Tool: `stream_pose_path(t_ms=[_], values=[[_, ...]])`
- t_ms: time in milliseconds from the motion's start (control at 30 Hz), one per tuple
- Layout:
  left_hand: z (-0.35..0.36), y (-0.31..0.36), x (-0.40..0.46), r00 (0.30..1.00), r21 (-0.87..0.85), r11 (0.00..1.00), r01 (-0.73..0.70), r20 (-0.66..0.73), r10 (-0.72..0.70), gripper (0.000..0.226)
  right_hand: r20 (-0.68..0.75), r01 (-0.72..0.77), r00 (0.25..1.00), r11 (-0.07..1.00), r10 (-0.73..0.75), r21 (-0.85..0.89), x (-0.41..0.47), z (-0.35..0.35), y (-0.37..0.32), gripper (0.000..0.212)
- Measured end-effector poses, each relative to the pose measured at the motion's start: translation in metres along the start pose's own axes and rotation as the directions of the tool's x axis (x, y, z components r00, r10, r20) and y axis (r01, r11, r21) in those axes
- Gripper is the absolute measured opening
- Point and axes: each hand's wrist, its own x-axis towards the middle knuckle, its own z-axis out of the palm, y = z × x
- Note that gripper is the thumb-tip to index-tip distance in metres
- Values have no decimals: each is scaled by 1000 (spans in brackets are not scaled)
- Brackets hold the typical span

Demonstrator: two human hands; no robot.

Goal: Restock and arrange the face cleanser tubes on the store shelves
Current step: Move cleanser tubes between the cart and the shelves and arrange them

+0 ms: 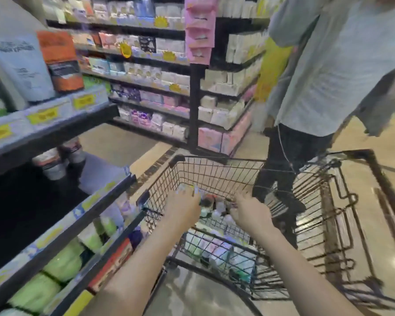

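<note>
Reaching into a wire shopping cart at the lower centre of the frame, both hands hang over a blurred jumble of pale tubes lying in its basket. The left hand curls its fingers round something pale at its top edge, likely a tube; its long axis cannot be told. The right hand has its fingers bent down among the tubes; whether they grip anything cannot be told. Yellow shelf tags at left are unreadable. A second person stands at upper right.
</note>
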Motion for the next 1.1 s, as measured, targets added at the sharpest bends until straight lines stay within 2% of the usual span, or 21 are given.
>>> stream_pose_path(t_ms=[200,333,467,567,700,800,900,1000,1100], values=[[50,9,53,986,-48,991,-127,104,131,29,172,-188,970,980,174,67,27,50,24,37],[93,11,87,956,-59,984,-166,237,175,41,333,-330,902,936,276,118,47,87,39,38],[139,15,124,917,-69,987,-147,366,162,40,490,-416,818,898,301,142,74,126,56,35],[178,19,151,878,-94,991,-99,460,131,38,569,-486,758,859,320,164,95,161,71,38],[228,29,184,804,-122,992,-42,585,105,38,712,-635,621,743,328,211,116,217,86,39],[261,36,201,742,-188,977,104,668,49,40,801,-743,504,635,322,212,126,260,89,36],[295,41,212,648,-227,929,293,762,-19,45,851,-831,403,525,336,186,133,300,88,41],[327,44,215,581,-215,896,388,812,-56,47,884,-879,346,438,315,188,134,335,82,43],[348,48,213,483,-180,873,453,873,-71,40,904,-940,294,263,310,216,132,359,74,43]])
